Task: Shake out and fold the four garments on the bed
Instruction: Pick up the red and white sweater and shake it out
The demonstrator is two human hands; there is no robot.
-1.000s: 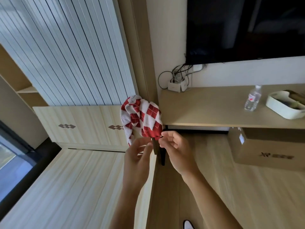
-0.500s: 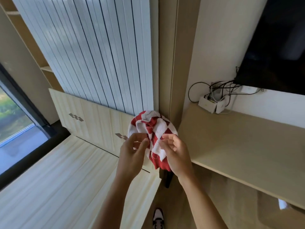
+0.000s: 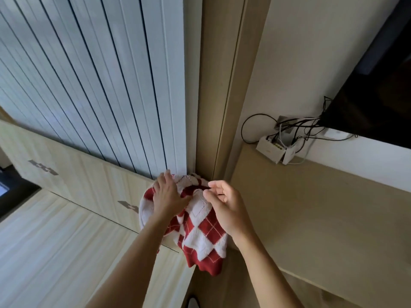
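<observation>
Red-and-white argyle knit garment [image 3: 200,236] bunched, held up in the air, hanging mostly below: left grip [image 3: 168,196] clutching its top, right grip [image 3: 226,205] pinching an upper edge.

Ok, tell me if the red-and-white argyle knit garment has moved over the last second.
Yes. It was bunched above the left hand and right hand; now the garment hangs lower, well below the dark diamond cabinet handle beside it.

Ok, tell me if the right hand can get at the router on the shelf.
Probably, once freed: the right hand pinches the garment, which the left hand also holds. Nothing shows on the shelf between it and the router, so the way looks open.
</observation>
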